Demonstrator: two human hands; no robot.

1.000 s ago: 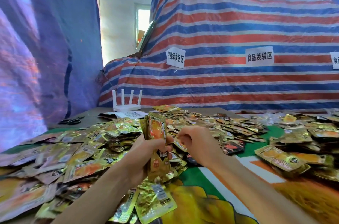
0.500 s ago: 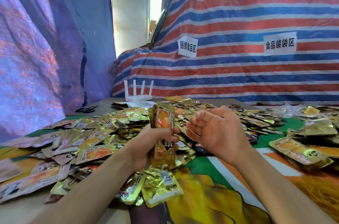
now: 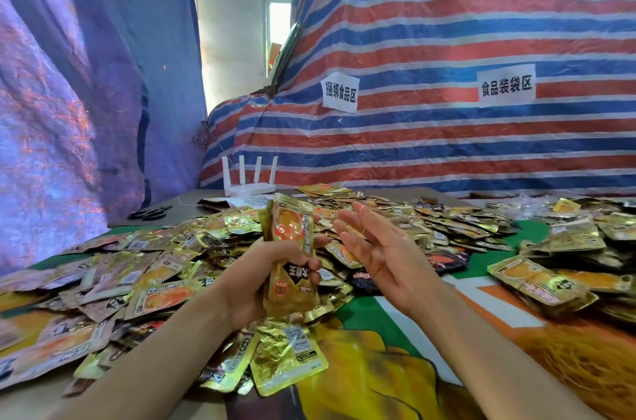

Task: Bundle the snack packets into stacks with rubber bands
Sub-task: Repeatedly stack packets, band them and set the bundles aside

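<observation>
Black scissors [image 3: 151,213] lay far left on the table [image 3: 192,201], behind a heap of loose snack packets [image 3: 137,268]. The left hand [image 3: 261,282] curled its fingers round an upright stack of gold packets [image 3: 292,233], held above the heap. Just beside it but apart, the right hand [image 3: 382,254] was spread, palm up, with a thin rubber band [image 3: 363,231] across it. More packets [image 3: 537,285] lay to the right.

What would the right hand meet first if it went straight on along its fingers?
Probably the top of the packet stack that the left hand grips: the right hand points its straight fingers up-left toward it. Depth is unclear; it might pass beside, over the loose packets.
</observation>
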